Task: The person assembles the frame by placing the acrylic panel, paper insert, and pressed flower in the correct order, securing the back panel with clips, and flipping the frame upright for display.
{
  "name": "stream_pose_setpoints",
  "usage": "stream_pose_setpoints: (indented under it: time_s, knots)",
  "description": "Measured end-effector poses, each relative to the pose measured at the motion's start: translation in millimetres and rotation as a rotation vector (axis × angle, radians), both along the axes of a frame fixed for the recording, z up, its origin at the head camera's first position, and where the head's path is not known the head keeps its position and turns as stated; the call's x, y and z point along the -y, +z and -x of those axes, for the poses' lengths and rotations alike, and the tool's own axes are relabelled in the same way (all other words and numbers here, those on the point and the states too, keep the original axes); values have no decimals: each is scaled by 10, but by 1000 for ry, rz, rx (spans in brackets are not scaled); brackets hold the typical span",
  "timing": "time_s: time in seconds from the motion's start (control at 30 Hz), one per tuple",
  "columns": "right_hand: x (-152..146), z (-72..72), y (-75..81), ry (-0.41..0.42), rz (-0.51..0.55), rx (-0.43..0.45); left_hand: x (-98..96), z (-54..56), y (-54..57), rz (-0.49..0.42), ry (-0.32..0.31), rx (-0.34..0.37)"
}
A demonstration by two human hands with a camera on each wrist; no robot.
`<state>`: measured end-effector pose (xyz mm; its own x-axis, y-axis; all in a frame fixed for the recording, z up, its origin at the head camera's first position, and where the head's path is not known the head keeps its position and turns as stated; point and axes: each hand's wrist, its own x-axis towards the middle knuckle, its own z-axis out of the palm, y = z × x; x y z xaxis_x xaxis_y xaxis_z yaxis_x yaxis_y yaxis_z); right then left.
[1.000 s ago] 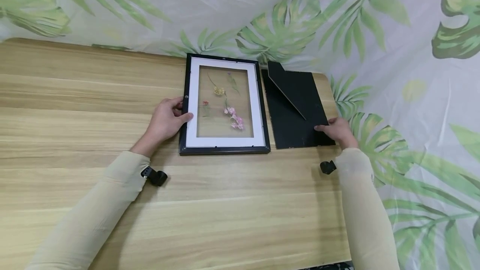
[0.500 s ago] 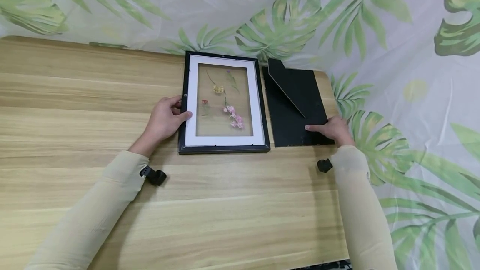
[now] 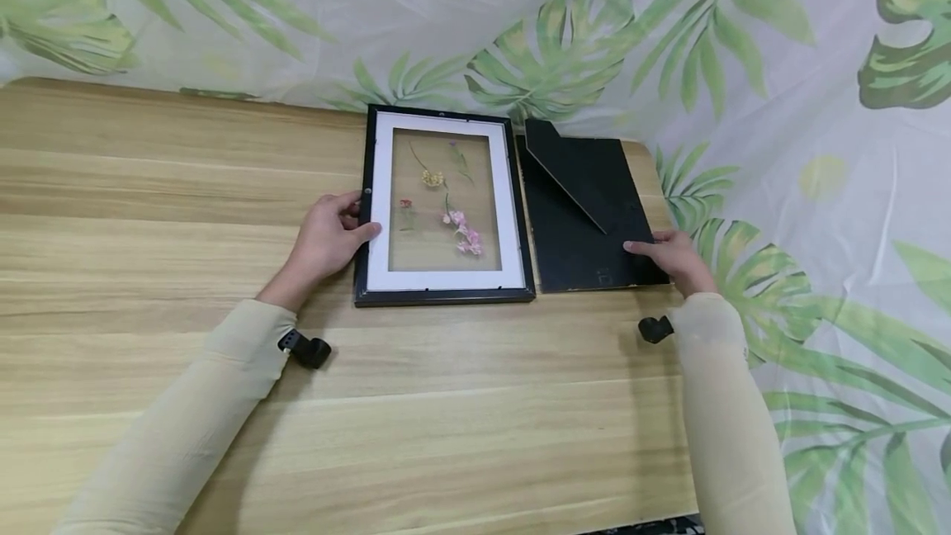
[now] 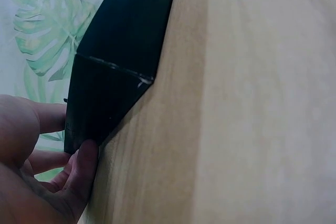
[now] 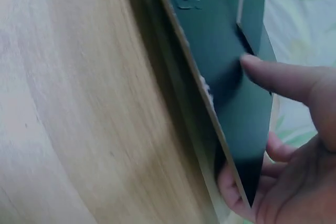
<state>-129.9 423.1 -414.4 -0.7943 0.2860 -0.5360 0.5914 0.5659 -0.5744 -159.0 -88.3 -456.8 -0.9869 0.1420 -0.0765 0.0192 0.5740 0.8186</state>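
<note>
A black picture frame with a white mat lies face-down or face-up, I cannot tell which, with pressed flowers behind its clear pane. My left hand grips its left side, thumb on the near face and fingers at the outer edge. To the right is the black backing board with its stand flap angled across it. My right hand pinches the board's right edge; in the right wrist view the thumb lies on top, fingers curl underneath, and the board's near corner is raised off the table.
The wooden table runs along a leaf-patterned cloth at the back and right. The frame and board lie close together near the far right corner. Each wrist bears a small black camera.
My right thumb has slid left over the board and then back toward its right edge. The board's near right corner has shifted slightly right. The left hand and the picture frame stay put.
</note>
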Motion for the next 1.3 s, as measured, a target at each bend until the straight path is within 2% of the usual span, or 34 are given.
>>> stream_pose_setpoints:
  time_s: [0.1,0.33,0.6,0.73,1.0,1.3]
  knots:
    - [-62,-34,16,-27,67,-13,0,-5,-1,3,-2,3]
    - [-191,-123,34,3,242,-16,3,5,0,8,-2,3]
    - [-298,-242,36,-101,498,-82,-3,5,-6,6,-4,-5]
    - [-340,-295,37,-151,584,-94,1,1,-5,9,1,6]
    - [-384,-390,37,-225,683,-138,6,-6,0,8,1,14]
    - [-335,-476,75,-276,697,-182,7,11,12,17,-6,17]
